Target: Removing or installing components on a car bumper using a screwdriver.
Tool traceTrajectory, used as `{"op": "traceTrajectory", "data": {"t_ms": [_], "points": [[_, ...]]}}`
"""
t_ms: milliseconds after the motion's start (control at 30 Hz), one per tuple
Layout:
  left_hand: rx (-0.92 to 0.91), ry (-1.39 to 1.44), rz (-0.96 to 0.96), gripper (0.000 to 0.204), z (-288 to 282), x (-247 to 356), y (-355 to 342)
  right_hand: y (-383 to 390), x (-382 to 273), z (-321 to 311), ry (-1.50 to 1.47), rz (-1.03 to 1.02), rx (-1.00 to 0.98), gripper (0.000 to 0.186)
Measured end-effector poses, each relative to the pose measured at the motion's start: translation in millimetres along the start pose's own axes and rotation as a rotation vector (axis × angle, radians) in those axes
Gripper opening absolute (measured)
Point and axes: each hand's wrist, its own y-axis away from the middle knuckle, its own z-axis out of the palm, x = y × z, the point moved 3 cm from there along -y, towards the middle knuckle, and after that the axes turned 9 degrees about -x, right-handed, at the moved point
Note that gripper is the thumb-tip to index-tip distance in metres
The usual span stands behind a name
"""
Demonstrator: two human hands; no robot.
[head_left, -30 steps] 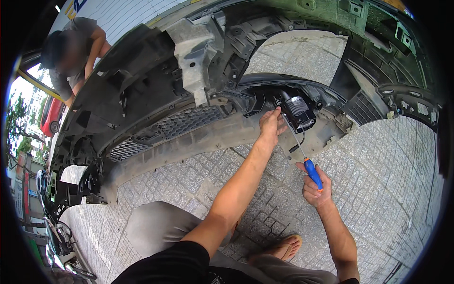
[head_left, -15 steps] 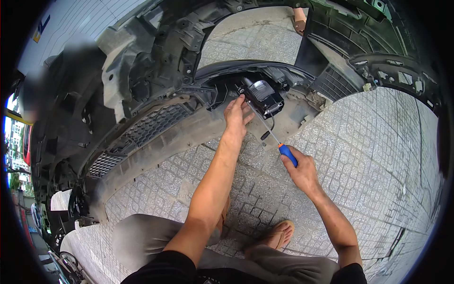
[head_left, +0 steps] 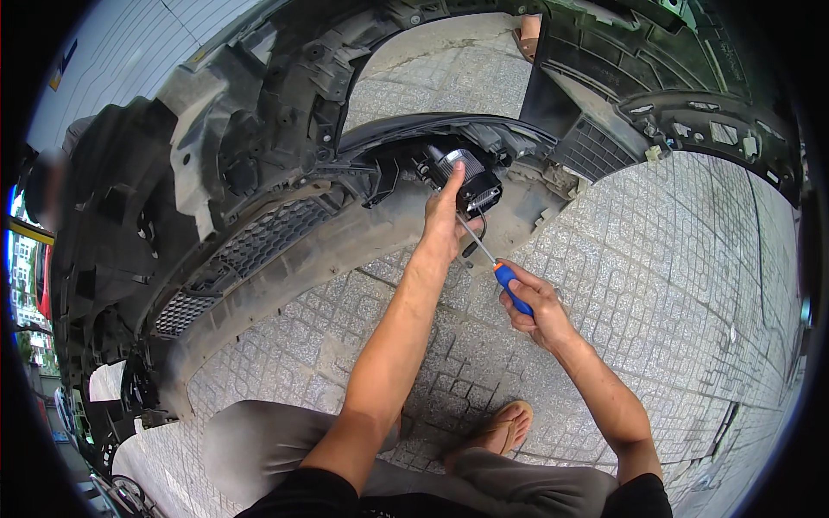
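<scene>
A black module [head_left: 480, 185] with a ribbed silver top is mounted inside an upturned black car bumper [head_left: 117, 198]. My left hand [head_left: 445, 217] grips its near left side, thumb along the top and fingers partly hidden beneath. My right hand [head_left: 542, 309] is closed around the blue and orange handle of a screwdriver [head_left: 510, 286], whose steel shaft runs up toward the module beside my left hand; its tip is hidden. A short black cable hangs from the module.
A honeycomb grille [head_left: 263, 229] lies left of the module. Paving [head_left: 656, 285] shows around my sandalled foot [head_left: 505, 427]. Another person [head_left: 45, 190] is behind the bumper at left, and someone's foot [head_left: 528, 43] appears beyond the opening. A bicycle wheel [head_left: 129, 492] shows at lower left.
My left thumb has moved up onto the module's top from beside it. The screwdriver has shifted slightly left in the picture. The whole view has turned, moving the bumper within it.
</scene>
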Motion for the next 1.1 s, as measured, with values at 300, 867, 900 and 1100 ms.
{"op": "traceTrajectory", "data": {"t_ms": [300, 867, 900, 1100], "points": [[0.082, 0.042, 0.032, 0.062, 0.6, -3.7, 1.8, 0.0, -3.2, 5.5, 0.519, -0.112, 0.132, 0.047], [0.013, 0.205, 0.02, 0.073, 2.9, -16.7, -12.4, -2.0, -6.4, -5.1, 0.044, 0.008, -0.013, 0.051], [-0.012, 0.211, 0.032, 0.073, 2.6, -17.2, -13.5, -1.8, -7.1, -4.0, 0.118, 0.005, 0.01, 0.051], [-0.044, 0.239, 0.06, 0.073, 6.7, -20.0, -15.1, -1.2, -7.7, -1.4, 0.403, -0.05, 0.089, 0.049]]}}
